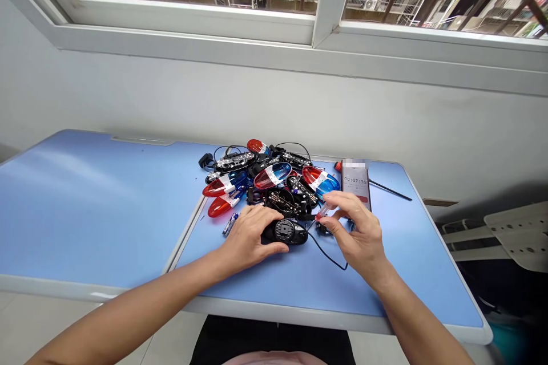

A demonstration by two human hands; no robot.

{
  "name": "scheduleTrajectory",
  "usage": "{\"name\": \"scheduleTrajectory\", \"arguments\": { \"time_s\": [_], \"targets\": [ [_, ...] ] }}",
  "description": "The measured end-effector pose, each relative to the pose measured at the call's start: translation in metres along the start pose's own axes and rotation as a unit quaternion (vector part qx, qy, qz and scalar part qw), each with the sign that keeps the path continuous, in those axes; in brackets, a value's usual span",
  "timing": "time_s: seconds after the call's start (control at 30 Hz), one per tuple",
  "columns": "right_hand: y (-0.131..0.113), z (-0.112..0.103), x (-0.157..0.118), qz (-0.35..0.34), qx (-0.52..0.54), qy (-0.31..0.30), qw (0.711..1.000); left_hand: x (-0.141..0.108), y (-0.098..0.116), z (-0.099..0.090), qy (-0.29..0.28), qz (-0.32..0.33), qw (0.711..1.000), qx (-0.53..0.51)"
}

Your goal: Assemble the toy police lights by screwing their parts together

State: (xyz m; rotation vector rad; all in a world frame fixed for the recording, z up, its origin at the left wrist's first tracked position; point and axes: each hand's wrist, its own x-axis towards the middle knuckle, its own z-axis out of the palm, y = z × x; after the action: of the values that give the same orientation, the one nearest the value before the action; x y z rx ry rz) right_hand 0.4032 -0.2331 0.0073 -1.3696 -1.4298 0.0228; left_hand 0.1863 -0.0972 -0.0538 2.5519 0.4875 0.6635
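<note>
My left hand (pixel 250 234) grips the left end of a black plastic light housing (pixel 301 236), thumb in front and fingers behind. The housing lies on the table with its round, slotted disc facing up, and a black cable (pixel 322 252) trails from it. My right hand (pixel 358 232) pinches a small screwdriver (pixel 324 211) with a clear and red handle. Its thin shaft slants down towards the right end of the housing; whether the tip touches is unclear. Just behind lies an opened housing with a circuit board (pixel 282 201). A blue and silver battery (pixel 230 224) is beside my left hand.
A pile of red and blue lens covers (pixel 272 175), circuit boards and cables lies behind my hands. To the right are an upright-facing phone (pixel 356 172) showing a timer and a black rod (pixel 391 190). The blue table (pixel 107 205) has a seam left of the pile.
</note>
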Motion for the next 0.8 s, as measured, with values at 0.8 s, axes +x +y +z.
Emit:
{"name": "scheduleTrajectory", "arguments": {
  "time_s": [0.8],
  "targets": [
    [0.0003, 0.0034, -0.0018, -0.032, 0.018, 0.010, 0.999, 0.0002, 0.0000, 0.0000, 0.013, 0.018, 1.000, 0.007]
  ]
}}
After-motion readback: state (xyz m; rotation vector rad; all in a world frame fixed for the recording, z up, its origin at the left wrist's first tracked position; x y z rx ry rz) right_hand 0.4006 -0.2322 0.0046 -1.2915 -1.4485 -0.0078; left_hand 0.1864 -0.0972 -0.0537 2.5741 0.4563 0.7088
